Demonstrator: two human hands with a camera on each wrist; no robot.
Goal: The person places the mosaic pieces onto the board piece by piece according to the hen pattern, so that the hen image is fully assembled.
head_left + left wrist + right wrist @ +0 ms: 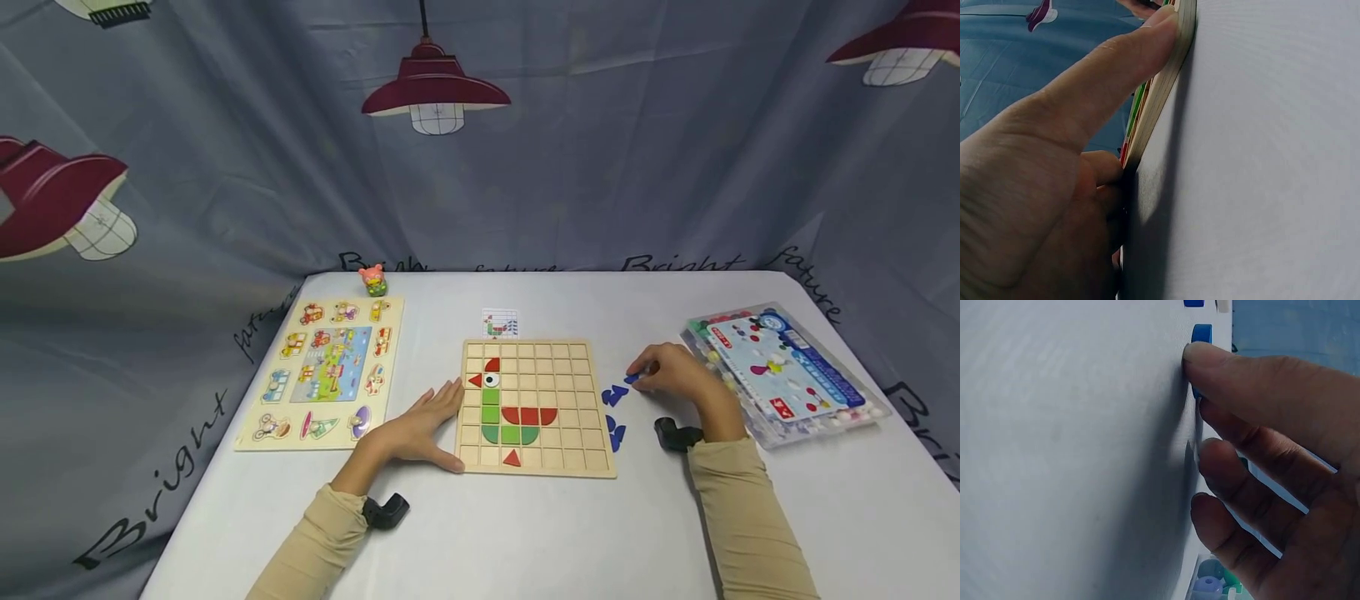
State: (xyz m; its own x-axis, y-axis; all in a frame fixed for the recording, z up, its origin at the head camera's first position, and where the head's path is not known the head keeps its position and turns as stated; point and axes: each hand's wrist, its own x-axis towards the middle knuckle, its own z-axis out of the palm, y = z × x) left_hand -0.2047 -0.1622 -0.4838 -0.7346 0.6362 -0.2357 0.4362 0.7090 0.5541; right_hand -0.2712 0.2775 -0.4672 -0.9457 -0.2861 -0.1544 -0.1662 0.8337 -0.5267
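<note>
A wooden grid board [577,383] lies on the table with red, green and white-eyed pieces set in its squares, forming a bird-like figure. My left hand [423,429] rests at the board's left edge, fingers stretched out. In the left wrist view the thumb [1116,69] touches the board's side [1166,87]. To the right of the board, my right hand [678,379] pinches a small blue piece [1202,334] between thumb and forefinger, close above the tabletop. Several other blue pieces [615,395] lie on the table between the board and this hand.
Above the board lies a small pattern card [500,322]. A picture puzzle board [255,429] is on the left, with a pig-like figurine [373,281] behind it. A clear plastic box of beads [795,371] stands right, beside my right forearm.
</note>
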